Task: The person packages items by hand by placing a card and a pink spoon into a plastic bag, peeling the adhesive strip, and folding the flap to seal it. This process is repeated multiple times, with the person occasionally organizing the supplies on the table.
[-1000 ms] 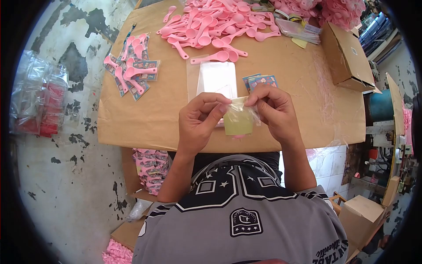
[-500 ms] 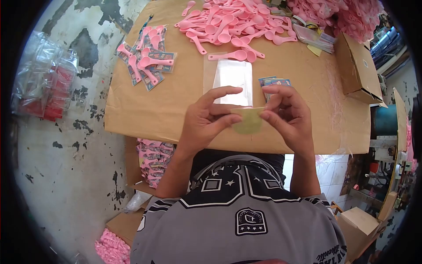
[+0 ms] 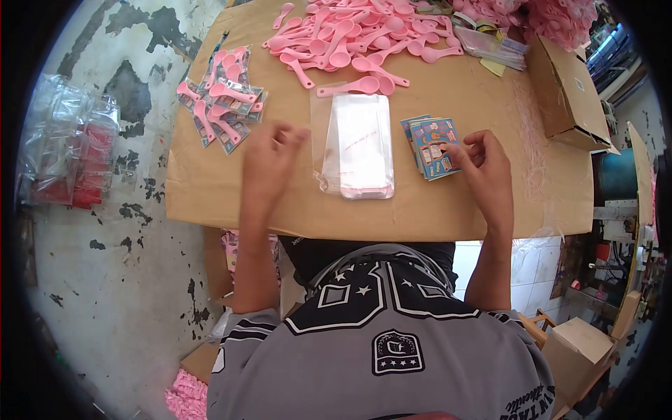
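My left hand [image 3: 271, 157] is raised between the packed spoons [image 3: 222, 101] and the clear plastic bags [image 3: 367, 143], its fingers smeared by motion. The bags lie in a flat stack with a pink strip along the near edge. To their right is a small stack of blue printed cards [image 3: 437, 157]. My right hand [image 3: 484, 159] has its thumb on the top card, with the other fingers bent and apart from the thumb. Each packed spoon is pink and lies with a card in clear wrap.
Loose pink spoons [image 3: 350, 35] are heaped at the table's far side. A cardboard box [image 3: 568, 94] stands at the right edge, near tape rolls [image 3: 486, 26] and more bags [image 3: 490, 49]. Clear and red plastic packs [image 3: 84, 154] are on the left.
The yellowish-green piece held between both hands is no longer seen there. My left hand has moved left towards the packed spoons; my right hand has come to the cards.
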The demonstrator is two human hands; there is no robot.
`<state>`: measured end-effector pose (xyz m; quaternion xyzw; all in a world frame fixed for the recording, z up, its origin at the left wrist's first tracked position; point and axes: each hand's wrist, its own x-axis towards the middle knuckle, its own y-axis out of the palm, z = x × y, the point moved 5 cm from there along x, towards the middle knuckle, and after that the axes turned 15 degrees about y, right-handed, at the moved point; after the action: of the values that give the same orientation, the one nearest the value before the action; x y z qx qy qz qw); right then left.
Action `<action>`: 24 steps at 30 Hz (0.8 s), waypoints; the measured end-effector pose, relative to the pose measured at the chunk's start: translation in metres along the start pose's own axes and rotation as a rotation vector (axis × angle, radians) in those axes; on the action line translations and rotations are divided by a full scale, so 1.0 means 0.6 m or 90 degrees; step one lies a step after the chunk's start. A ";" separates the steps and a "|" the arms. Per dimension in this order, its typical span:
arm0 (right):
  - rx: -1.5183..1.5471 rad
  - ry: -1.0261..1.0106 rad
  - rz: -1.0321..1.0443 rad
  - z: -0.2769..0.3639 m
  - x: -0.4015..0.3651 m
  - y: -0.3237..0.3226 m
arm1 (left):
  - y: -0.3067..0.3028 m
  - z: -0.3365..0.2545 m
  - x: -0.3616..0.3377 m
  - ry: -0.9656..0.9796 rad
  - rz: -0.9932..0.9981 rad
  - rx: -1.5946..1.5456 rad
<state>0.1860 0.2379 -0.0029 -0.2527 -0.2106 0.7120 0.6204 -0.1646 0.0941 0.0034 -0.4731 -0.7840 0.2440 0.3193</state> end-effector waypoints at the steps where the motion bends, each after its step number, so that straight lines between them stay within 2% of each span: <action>1: 0.022 0.027 0.026 -0.003 0.000 0.004 | 0.035 0.006 -0.003 -0.031 0.074 0.042; 4: 0.094 0.078 0.085 -0.007 0.004 0.011 | 0.066 -0.036 -0.010 0.156 0.010 0.286; 7: 0.169 0.071 0.122 -0.017 0.014 0.014 | 0.076 -0.030 -0.007 0.108 0.034 0.173; 10: 0.198 0.059 0.141 -0.028 0.022 0.016 | 0.063 -0.006 -0.011 -0.059 0.014 -0.075; 13: 0.187 0.040 0.109 -0.035 0.024 0.011 | 0.055 0.030 -0.017 -0.069 -0.064 -0.284; 16: 0.191 0.020 0.050 -0.035 0.022 0.007 | 0.044 0.030 -0.020 -0.065 -0.090 -0.396; 19: 0.202 -0.006 -0.018 -0.016 0.010 -0.007 | 0.033 0.019 -0.020 -0.146 -0.034 -0.405; 21: 0.224 0.000 -0.052 -0.002 0.000 -0.018 | 0.037 0.034 -0.022 -0.138 0.000 -0.430; 24: 0.285 -0.013 -0.031 0.019 -0.012 -0.015 | 0.053 0.043 -0.022 -0.118 0.010 -0.464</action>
<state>0.1865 0.2323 0.0125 -0.0963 -0.0601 0.7284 0.6757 -0.1601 0.0938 -0.0393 -0.5375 -0.8414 -0.0067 0.0559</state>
